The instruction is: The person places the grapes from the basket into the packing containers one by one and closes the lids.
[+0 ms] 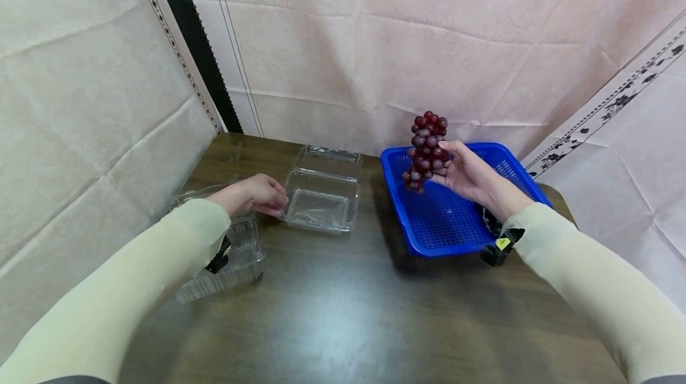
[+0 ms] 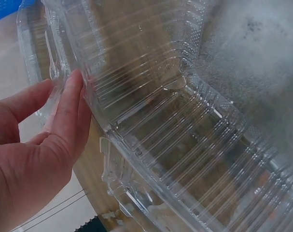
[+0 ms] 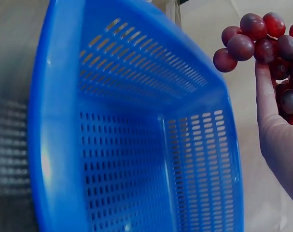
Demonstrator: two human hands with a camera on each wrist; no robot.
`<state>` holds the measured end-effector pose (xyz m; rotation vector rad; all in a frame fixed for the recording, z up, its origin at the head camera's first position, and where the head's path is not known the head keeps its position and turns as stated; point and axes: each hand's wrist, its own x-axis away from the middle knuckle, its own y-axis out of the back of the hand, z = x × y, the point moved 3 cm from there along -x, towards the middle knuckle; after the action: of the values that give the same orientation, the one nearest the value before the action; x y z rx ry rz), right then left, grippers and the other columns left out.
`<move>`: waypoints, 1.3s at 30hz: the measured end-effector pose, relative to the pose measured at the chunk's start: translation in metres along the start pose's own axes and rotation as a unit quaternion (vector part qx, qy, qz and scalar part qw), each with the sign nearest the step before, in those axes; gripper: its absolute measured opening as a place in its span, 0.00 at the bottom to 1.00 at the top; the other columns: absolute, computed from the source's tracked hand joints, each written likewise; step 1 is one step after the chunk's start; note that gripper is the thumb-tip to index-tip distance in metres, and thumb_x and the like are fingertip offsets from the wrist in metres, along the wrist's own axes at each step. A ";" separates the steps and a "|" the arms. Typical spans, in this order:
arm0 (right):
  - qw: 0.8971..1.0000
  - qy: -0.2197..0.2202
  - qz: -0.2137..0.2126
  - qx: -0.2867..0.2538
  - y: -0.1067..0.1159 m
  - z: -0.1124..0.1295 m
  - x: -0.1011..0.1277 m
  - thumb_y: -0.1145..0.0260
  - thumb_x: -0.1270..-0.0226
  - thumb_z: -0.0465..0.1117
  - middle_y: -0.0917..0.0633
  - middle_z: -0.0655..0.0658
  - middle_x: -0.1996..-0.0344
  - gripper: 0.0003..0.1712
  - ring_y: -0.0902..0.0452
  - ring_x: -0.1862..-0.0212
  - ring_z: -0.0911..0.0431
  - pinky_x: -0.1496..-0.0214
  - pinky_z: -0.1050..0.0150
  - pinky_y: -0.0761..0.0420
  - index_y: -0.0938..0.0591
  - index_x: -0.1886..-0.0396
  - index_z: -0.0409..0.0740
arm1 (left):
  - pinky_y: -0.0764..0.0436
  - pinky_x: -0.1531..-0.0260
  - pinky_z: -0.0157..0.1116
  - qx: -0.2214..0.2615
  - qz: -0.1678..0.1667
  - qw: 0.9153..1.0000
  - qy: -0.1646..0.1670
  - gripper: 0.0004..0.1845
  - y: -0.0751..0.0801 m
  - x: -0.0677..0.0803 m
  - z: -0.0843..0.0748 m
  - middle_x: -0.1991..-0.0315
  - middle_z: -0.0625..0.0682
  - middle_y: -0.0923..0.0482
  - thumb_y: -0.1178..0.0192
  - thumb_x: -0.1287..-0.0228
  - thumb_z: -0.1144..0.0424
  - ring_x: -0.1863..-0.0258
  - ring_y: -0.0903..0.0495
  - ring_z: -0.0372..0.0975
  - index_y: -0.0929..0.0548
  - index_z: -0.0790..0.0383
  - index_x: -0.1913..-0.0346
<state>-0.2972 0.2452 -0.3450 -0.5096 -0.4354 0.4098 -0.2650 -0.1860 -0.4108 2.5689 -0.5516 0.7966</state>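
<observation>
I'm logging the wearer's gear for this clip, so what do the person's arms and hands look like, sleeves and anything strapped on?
Both arms wear long, close-fitting pale cream sleeves down to the wrists. The left hand and right hand are bare, with no gloves. A small black device sits at each wrist; the right one carries a yellow sticker, and the left one is partly hidden by the sleeve.

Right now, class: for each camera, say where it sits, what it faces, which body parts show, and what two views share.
Head: worn high, looking down at the table; both sleeves and hands show.
Left wrist: faces the clear clamshell box; left hand touches its rim.
Right wrist: faces the blue basket; right hand holds the grapes.
Head and right wrist share basket and grapes.
</observation>
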 end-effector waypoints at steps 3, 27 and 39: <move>1.000 -0.001 0.012 0.000 -0.008 0.000 -0.004 0.38 0.17 0.44 0.11 0.42 0.44 0.19 0.14 0.43 0.49 0.39 0.56 0.11 0.26 0.32 0.49 | 0.08 0.53 0.35 0.004 -0.003 1.000 0.000 0.22 0.000 0.001 -0.001 0.48 0.65 0.23 0.43 0.19 0.72 0.62 0.16 0.41 0.31 0.79 0.30; 0.997 -0.015 0.003 0.074 -0.064 -0.024 -0.049 0.37 0.19 0.45 0.11 0.46 0.51 0.15 0.14 0.48 0.52 0.43 0.60 0.11 0.27 0.40 0.49 | 0.08 0.56 0.33 0.026 -0.005 1.000 0.001 0.24 -0.003 -0.001 0.001 0.44 0.69 0.24 0.44 0.20 0.74 0.64 0.15 0.40 0.34 0.80 0.27; 0.987 -0.007 0.022 0.160 -0.078 -0.043 -0.066 0.46 0.19 0.44 0.14 0.48 0.48 0.19 0.17 0.56 0.54 0.40 0.55 0.13 0.26 0.33 0.50 | 0.08 0.58 0.32 0.029 -0.009 1.000 -0.003 0.24 -0.004 -0.001 0.001 0.49 0.65 0.23 0.43 0.20 0.74 0.65 0.16 0.39 0.33 0.80 0.28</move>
<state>-0.3106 0.1355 -0.3562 -0.2045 -0.3626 0.5154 -0.2632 -0.1829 -0.4132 2.6258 -0.5145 0.8100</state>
